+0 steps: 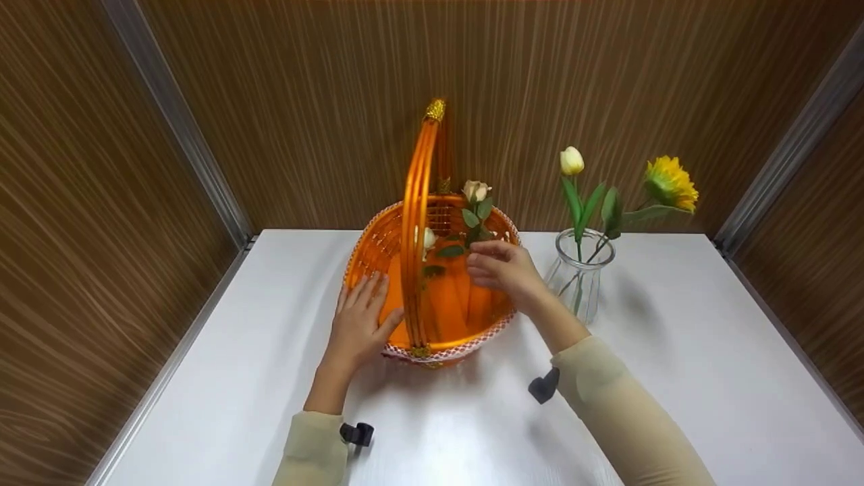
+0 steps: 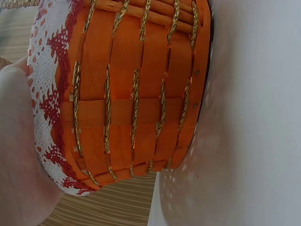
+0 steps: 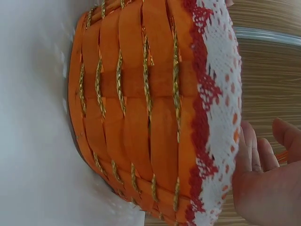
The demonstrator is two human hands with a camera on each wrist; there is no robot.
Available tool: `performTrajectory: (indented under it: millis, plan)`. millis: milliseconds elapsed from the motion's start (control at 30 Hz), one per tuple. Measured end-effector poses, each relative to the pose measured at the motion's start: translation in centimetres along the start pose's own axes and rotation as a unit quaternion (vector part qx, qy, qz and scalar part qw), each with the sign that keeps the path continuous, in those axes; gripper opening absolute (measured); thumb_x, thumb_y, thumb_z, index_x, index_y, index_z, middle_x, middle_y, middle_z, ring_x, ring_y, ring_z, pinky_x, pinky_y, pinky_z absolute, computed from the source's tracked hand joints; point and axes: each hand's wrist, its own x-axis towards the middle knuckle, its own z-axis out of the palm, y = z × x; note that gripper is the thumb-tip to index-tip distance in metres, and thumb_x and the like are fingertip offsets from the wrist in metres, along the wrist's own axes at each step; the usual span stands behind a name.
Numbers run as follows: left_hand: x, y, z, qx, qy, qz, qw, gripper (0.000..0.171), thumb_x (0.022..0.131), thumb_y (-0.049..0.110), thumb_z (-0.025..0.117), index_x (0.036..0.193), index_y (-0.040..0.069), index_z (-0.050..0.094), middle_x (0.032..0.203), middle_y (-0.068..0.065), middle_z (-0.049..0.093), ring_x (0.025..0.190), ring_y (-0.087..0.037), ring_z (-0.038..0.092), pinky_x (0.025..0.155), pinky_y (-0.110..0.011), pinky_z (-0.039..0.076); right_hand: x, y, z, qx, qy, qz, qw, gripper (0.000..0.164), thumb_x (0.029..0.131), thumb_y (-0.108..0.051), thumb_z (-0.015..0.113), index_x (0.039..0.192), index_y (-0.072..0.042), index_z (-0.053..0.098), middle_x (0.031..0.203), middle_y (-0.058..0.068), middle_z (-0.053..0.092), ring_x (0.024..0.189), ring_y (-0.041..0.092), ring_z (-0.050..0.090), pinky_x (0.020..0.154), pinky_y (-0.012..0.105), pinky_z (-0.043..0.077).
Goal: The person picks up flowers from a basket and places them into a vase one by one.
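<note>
An orange woven basket (image 1: 449, 297) with a tall arched handle (image 1: 415, 223) stands on the white table, its rim edged in white and red lace. My left hand (image 1: 358, 320) lies over the left rim, fingers stretched toward the inside. Above the right part of the basket is my right hand (image 1: 503, 270), fingers loosely bent and thumb apart, with nothing gripped between them. Just beyond its fingertips a pale rose (image 1: 476, 191) with green leaves leans at the back rim. A white flower (image 1: 428, 239) shows inside, partly behind the handle.
To the right stands a clear glass vase (image 1: 586, 270) holding a white tulip (image 1: 572, 160) and a yellow sunflower (image 1: 671, 184). Wood-grain panels (image 1: 324, 101) close in the back and both sides of the white table (image 1: 682, 351).
</note>
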Motion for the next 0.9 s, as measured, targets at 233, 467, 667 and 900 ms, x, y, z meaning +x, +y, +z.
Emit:
performTrajectory:
  millis: [233, 467, 667, 900]
  plan:
    - [0.1, 0.0, -0.1, 0.007, -0.005, 0.002, 1.0, 0.072, 0.1, 0.055, 0.044, 0.155, 0.009, 0.034, 0.16, -0.013, 0.034, 0.149, -0.036, 0.028, 0.123, -0.056, 0.006, 0.6, 0.8, 1.0, 0.035, -0.002, 0.007, 0.999, 0.04, 0.097, -0.007, 0.064, 0.134, 0.006, 0.056, 0.104, 0.009, 0.071, 0.088, 0.02, 0.073, 0.084, 0.04, 0.06]
    - [0.0, -0.1, -0.1, 0.011, -0.014, -0.007, 0.9998, 0.074, 0.1, 0.057, 0.042, 0.156, 0.009, 0.034, 0.161, -0.013, 0.033, 0.149, -0.036, 0.027, 0.123, -0.056, 0.006, 1.1, 1.3, 2.0, 0.04, -0.003, 0.034, 0.999, 0.042, 0.097, -0.008, 0.065, 0.136, 0.004, 0.054, 0.112, 0.012, 0.069, 0.093, 0.023, 0.073, 0.089, 0.043, 0.058]
    - [-0.1, -0.1, -0.2, 0.004, -0.005, -0.005, 1.0, 0.073, 0.1, 0.056, 0.044, 0.155, 0.009, 0.035, 0.16, -0.014, 0.035, 0.149, -0.037, 0.028, 0.123, -0.056, 0.006, 1.6, 1.8, 2.8, 0.036, -0.004, 0.045, 0.998, 0.041, 0.096, -0.006, 0.065, 0.135, 0.002, 0.056, 0.117, 0.021, 0.067, 0.093, 0.024, 0.073, 0.088, 0.042, 0.058]
    - [-0.1, 0.1, -0.1, 0.006, -0.003, -0.008, 0.9999, 0.074, 0.099, 0.058, 0.042, 0.155, 0.009, 0.037, 0.16, -0.013, 0.035, 0.149, -0.035, 0.029, 0.123, -0.056, 0.007, 2.2, 2.4, 3.5, 0.04, -0.006, 0.059, 0.997, 0.043, 0.096, -0.005, 0.064, 0.137, 0.004, 0.053, 0.122, 0.023, 0.065, 0.091, 0.022, 0.072, 0.093, 0.047, 0.055]
